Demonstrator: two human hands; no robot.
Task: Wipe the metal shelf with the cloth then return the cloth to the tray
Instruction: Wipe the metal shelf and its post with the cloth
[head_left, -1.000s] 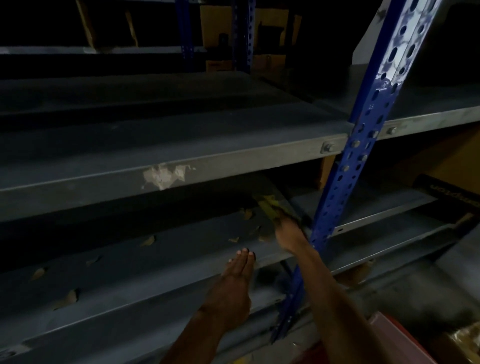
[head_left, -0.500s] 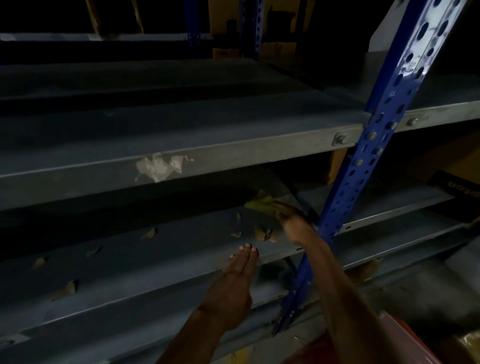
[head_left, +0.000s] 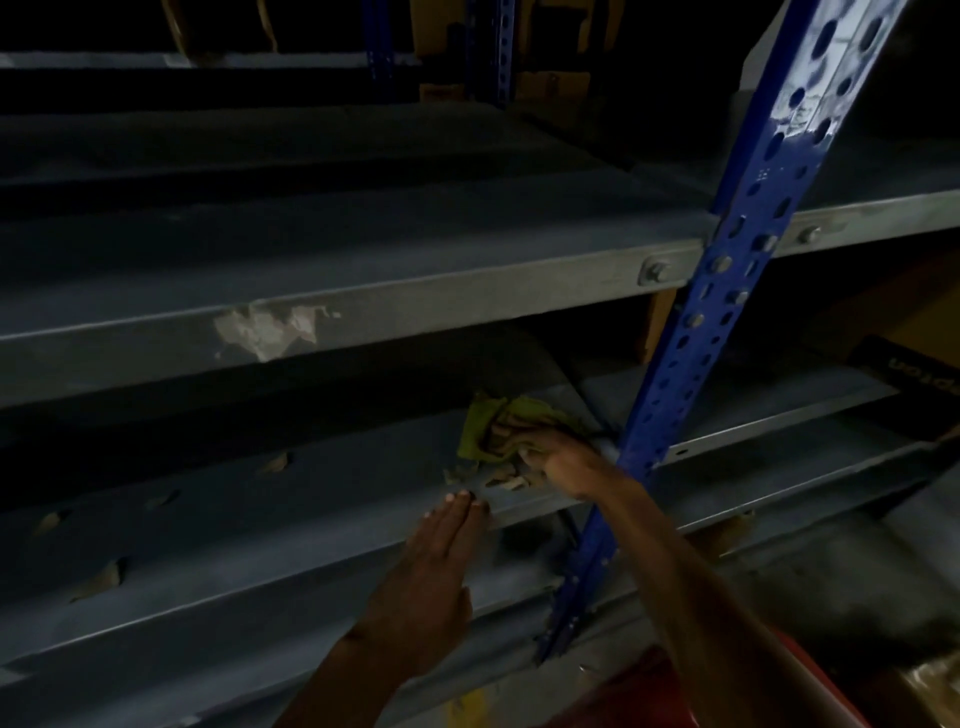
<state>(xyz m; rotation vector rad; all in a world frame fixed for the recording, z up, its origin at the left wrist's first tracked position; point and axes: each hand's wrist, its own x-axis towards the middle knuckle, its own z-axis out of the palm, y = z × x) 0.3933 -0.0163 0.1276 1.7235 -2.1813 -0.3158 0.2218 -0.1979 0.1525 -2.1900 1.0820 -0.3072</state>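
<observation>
A crumpled yellow-green cloth (head_left: 480, 426) lies on the grey metal shelf (head_left: 311, 499), the lower level of a dim rack. My right hand (head_left: 558, 460) presses on the cloth's right side and grips it, close to the blue upright. Small brown scraps (head_left: 506, 480) are bunched just in front of the cloth, near the shelf's front edge. My left hand (head_left: 431, 582) is held flat with fingers together, fingertips touching that front edge just below the scraps. It holds nothing. No tray can be made out for certain.
A blue perforated upright post (head_left: 727, 291) runs diagonally just right of my right hand. The upper shelf (head_left: 363, 291) overhangs, with a patch of torn tape (head_left: 267, 332). More scraps (head_left: 101, 579) dot the shelf's left part. Something red (head_left: 670, 696) sits at the bottom right.
My right hand has swept the cloth leftward and toward the front edge, gathering the scraps. The cloth shows more fully. My left hand stayed at the shelf edge.
</observation>
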